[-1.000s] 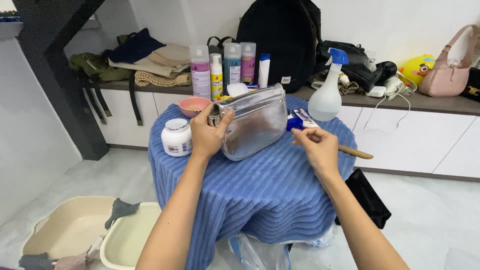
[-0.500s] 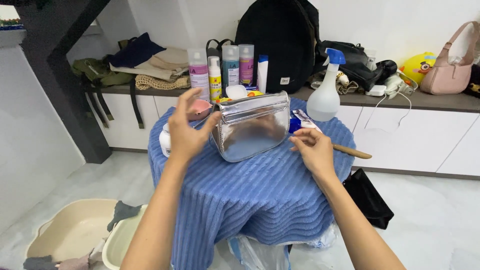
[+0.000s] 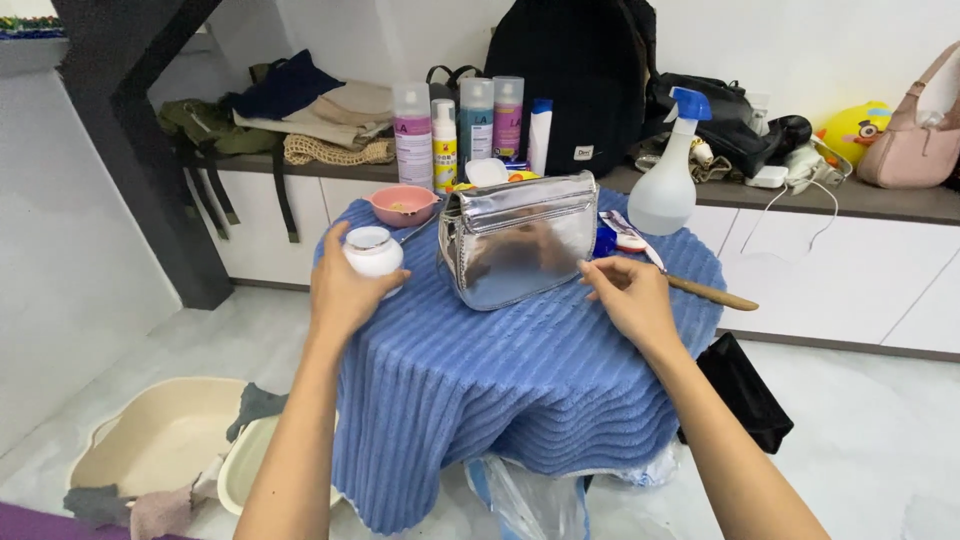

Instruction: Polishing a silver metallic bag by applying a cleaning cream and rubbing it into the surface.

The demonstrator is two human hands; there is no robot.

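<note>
A round table draped in a ribbed blue cloth (image 3: 520, 400) is filling the middle of the view, and a shiny silver handbag (image 3: 520, 250) is standing upright on it near the back, its flap closed and facing the person. The left hand (image 3: 345, 285) is wrapping around a small white jar (image 3: 373, 252) at the table's left edge, fingers curled about its side in a grasp, with a pink bowl (image 3: 402, 205) sitting just behind it. The right hand (image 3: 630, 295) is resting on the cloth just beside the bag's lower right corner, fingertips pinched loosely together; whether it is holding something small cannot be told. A wooden-handled brush (image 3: 700, 290) is lying just behind that hand, and a white spray bottle (image 3: 668, 180) is standing beyond it. Judging from this, the jar is best gripped firmly round its body and kept level, clear of the bowl, while the right hand is steadying the bag so it is not tipping.
</note>
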